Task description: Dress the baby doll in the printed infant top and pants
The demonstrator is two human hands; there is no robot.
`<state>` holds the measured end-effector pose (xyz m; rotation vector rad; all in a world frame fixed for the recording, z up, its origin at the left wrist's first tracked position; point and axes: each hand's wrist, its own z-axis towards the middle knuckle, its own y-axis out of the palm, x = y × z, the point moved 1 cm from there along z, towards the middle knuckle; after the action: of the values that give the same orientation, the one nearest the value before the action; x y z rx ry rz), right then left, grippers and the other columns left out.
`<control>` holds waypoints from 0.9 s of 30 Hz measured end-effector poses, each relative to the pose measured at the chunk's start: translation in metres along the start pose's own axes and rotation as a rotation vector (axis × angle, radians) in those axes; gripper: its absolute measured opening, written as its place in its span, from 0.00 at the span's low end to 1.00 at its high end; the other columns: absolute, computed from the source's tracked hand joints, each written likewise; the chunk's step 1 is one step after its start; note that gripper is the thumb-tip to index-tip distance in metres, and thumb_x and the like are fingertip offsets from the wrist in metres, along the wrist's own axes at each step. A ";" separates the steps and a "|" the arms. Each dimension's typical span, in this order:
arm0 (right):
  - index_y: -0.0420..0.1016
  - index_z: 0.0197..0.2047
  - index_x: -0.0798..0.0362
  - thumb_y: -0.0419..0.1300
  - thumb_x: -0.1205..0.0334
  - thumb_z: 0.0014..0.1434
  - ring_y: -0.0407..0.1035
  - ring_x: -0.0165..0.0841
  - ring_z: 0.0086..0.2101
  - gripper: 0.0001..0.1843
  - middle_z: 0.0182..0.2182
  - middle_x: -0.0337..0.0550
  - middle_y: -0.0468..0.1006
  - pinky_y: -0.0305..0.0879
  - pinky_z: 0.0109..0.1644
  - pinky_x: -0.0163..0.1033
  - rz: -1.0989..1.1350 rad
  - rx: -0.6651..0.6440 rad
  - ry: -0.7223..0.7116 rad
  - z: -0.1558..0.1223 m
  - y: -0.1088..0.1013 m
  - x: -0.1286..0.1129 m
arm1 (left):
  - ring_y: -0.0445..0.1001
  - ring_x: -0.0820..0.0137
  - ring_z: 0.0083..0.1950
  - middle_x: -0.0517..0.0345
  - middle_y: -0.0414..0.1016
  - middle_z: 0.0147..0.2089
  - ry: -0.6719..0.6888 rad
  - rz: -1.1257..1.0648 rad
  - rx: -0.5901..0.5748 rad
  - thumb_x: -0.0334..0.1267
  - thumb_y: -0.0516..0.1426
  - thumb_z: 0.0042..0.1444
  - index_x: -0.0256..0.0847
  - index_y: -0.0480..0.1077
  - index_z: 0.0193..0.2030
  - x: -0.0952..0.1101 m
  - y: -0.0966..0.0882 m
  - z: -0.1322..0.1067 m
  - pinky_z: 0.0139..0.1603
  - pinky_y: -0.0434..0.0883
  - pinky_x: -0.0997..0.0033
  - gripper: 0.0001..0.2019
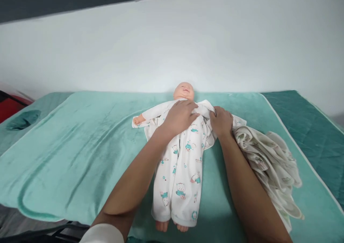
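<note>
A baby doll (185, 91) lies on its back, its head toward the wall. It wears white printed pants (185, 178), and its bare feet stick out of the legs. A white baby shirt (158, 110) is on its arms, with the front parted. My left hand (180, 116) rests flat on the doll's chest, fingers stretched out and holding nothing. On the right side, my right hand (221, 122) is closed on the shirt's front edge beside the doll's arm. That arm is mostly hidden by the hand and cloth.
A crumpled patterned cloth (271, 164) lies to the right of my right forearm. Under everything is a light green blanket (88, 157) over a darker green quilted bed cover (309, 128). A white wall (172, 42) rises behind. The cover has a round hole (23, 120) at left.
</note>
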<state>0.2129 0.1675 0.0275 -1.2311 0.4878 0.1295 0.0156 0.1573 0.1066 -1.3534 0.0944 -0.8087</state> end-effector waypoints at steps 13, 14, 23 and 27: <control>0.77 0.53 0.53 0.50 0.61 0.67 0.72 0.46 0.49 0.18 0.45 0.54 0.82 0.57 0.52 0.45 0.006 -0.064 0.040 0.003 -0.007 0.000 | 0.68 0.54 0.61 0.42 0.68 0.62 0.051 0.546 -0.421 0.31 0.52 0.64 0.38 0.71 0.59 0.041 0.063 0.087 0.56 0.66 0.54 0.18; 0.77 0.53 0.53 0.50 0.61 0.67 0.73 0.46 0.48 0.18 0.44 0.54 0.82 0.57 0.51 0.44 0.017 -0.061 0.044 0.004 -0.007 0.002 | 0.68 0.54 0.60 0.42 0.68 0.61 0.053 0.553 -0.426 0.31 0.53 0.63 0.39 0.71 0.59 0.038 0.062 0.088 0.55 0.67 0.55 0.18; 0.77 0.51 0.53 0.48 0.61 0.68 0.74 0.45 0.45 0.18 0.42 0.54 0.82 0.59 0.48 0.43 0.051 -0.104 0.150 0.007 -0.009 0.004 | 0.71 0.53 0.59 0.42 0.74 0.58 0.096 0.606 -0.496 0.29 0.56 0.59 0.38 0.71 0.57 0.024 0.063 0.095 0.56 0.68 0.54 0.19; 0.78 0.48 0.52 0.48 0.58 0.69 0.74 0.46 0.45 0.18 0.41 0.54 0.82 0.59 0.48 0.44 0.017 -0.105 0.133 0.009 -0.003 0.006 | 0.74 0.55 0.57 0.43 0.78 0.53 0.156 0.575 -0.530 0.32 0.58 0.59 0.37 0.74 0.52 0.024 0.081 0.104 0.57 0.67 0.57 0.14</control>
<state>0.2217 0.1737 0.0301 -1.3439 0.6133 0.0882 0.1224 0.2287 0.0706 -1.6363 0.8308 -0.4035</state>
